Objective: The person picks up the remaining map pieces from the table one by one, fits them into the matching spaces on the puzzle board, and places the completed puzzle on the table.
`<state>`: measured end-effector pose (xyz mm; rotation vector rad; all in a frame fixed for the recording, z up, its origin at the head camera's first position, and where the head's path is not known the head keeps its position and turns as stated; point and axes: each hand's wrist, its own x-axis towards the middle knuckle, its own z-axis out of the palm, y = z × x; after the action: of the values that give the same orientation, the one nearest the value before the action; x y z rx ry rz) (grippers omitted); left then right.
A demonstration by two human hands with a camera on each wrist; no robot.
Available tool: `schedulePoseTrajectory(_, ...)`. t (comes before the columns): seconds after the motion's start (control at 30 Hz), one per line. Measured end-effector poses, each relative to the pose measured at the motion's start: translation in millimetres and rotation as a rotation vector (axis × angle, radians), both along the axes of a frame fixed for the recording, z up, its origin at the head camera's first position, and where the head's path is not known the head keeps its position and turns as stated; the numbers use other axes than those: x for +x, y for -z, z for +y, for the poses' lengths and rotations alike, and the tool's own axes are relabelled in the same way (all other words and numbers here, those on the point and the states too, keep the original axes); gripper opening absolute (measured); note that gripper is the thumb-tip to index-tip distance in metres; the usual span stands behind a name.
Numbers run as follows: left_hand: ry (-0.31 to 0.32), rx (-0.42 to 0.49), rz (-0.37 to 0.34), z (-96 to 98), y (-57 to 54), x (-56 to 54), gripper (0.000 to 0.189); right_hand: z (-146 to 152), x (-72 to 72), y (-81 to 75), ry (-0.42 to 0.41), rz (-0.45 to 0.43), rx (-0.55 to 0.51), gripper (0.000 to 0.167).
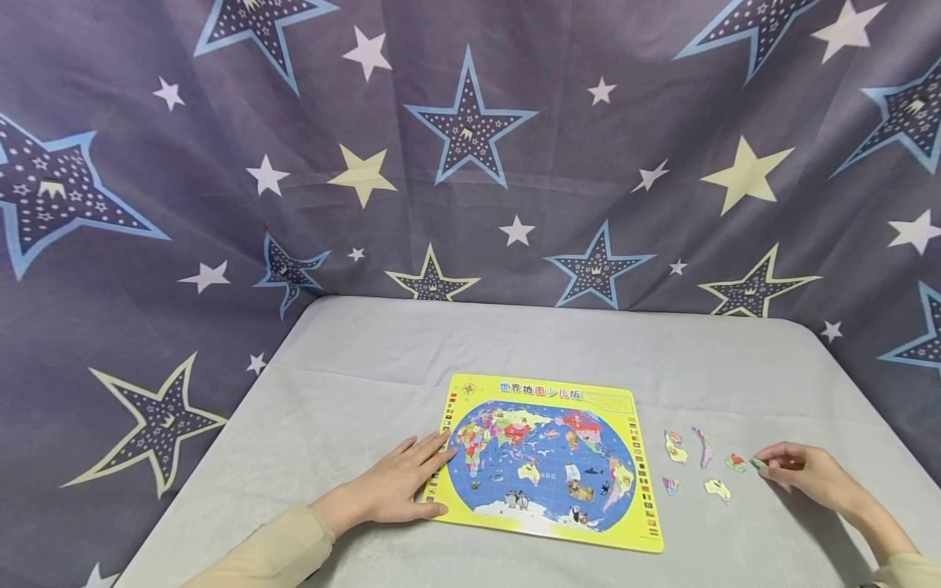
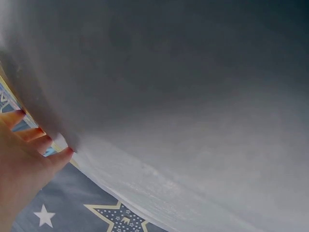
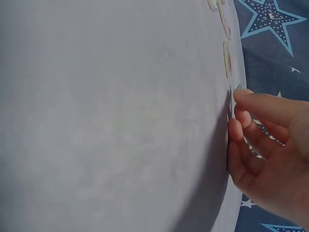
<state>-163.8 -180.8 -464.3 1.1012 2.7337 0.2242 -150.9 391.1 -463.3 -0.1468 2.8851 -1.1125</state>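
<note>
A yellow-framed world map puzzle board lies flat on the grey cloth. My left hand rests on its left edge, fingers spread and fairly straight. To the right of the board, my right hand pinches a small greenish puzzle piece between thumb and fingers, low over the cloth. Just left of those fingertips lies a red-and-green piece. In the right wrist view, thumb and fingers of the right hand come together near the cloth, mostly covering the piece.
Several more pieces lie between board and right hand: a pale map piece, a purple strip, a yellow-and-orange piece and a small purple piece. A dark star-patterned curtain hangs behind the grey-covered table.
</note>
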Motion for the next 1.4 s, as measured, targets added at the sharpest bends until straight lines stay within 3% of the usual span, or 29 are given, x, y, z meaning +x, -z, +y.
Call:
schedulePoseTrajectory(0.23,0.003,0.001,0.017,0.9,1.1,0.5,0.08,-5.9,-0.9,-2.8,-0.006,0.023,-0.089,0.018)
schedulePoseTrajectory(0.53,-0.001,0.004,0.026,1.5,0.6,1.1,0.08,-17.4,-5.4,-3.1,0.0,0.045,-0.121,0.018)
schedulePoseTrajectory(1.1,-0.004,-0.004,0.026,-0.8,3.6,-0.4,0.08,-50.2,-16.8,-11.7,-0.045,0.076,-0.09,0.017)
schedulePoseTrajectory(1.4,-0.001,0.004,0.027,-0.3,1.7,0.2,0.079,-63.1,-19.9,-12.1,-0.032,0.018,-0.073,0.017)
